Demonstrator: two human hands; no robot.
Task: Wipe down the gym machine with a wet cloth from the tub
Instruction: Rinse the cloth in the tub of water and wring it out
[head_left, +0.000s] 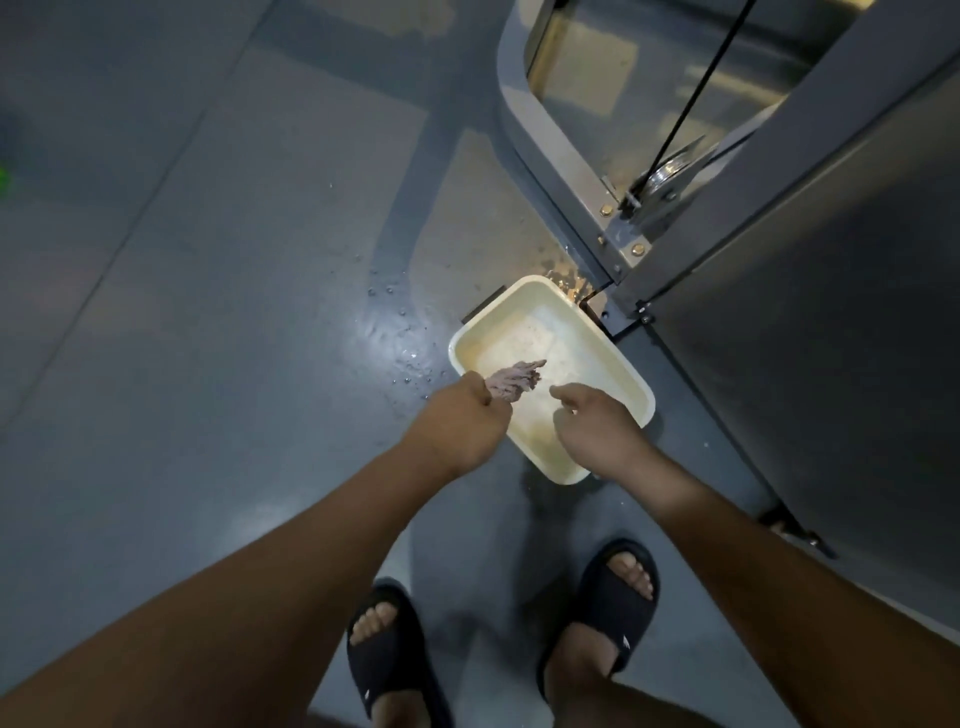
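Cloth (515, 382) juts from our gripping left hand (462, 422), its length pointing up-right over the tub (602, 345); our right hand (597, 427) hovers loose, empty.

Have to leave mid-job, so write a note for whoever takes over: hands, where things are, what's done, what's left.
Left grip holds the twisted cloth over the tub's near-left rim.
Right grip is open and empty, above the tub.
The tub sits on the floor against the gym machine base. Water drops lie on the floor beside it.
Done: the cloth is out of the tub and in hand.
Left: wipe down the machine.
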